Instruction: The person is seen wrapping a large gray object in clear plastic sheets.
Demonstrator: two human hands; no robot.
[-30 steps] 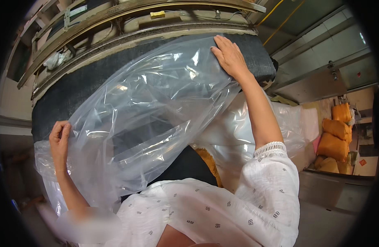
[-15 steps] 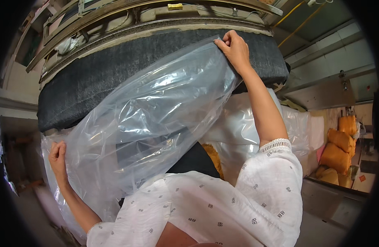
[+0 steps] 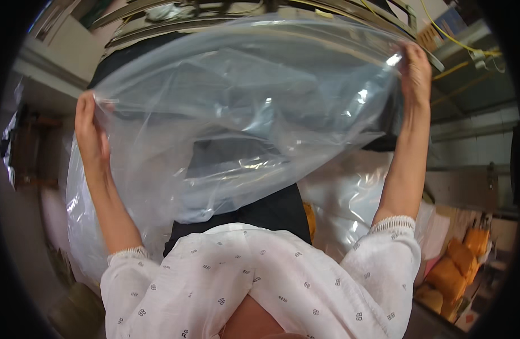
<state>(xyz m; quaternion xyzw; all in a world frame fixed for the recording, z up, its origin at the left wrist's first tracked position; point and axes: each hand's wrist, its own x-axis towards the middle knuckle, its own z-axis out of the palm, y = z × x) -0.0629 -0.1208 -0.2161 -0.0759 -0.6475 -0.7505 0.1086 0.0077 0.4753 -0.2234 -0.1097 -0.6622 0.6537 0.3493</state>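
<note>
A large clear plastic bag (image 3: 260,107) is stretched wide between my two hands, its mouth spread into a long oval. My left hand (image 3: 92,130) grips the rim at the left, fingers closed over the film. At the far right my right hand (image 3: 416,73) holds the opposite end of the rim, its fingers partly blurred and partly behind the film. The bag's body sags toward my lap and spills down on the left. Behind it lies a black cloth-covered surface (image 3: 127,62), mostly seen through the plastic.
More shiny clear plastic (image 3: 350,195) lies to the right of my legs. Rails (image 3: 226,24) run along the far side. Orange bundles (image 3: 449,268) are stacked at the lower right. A yellow cable (image 3: 441,28) hangs at the upper right.
My left hand has risen and moved forward; my right hand has swung out to the right. The bag, earlier slanted and flatter, now spans level between them with its mouth spread open.
</note>
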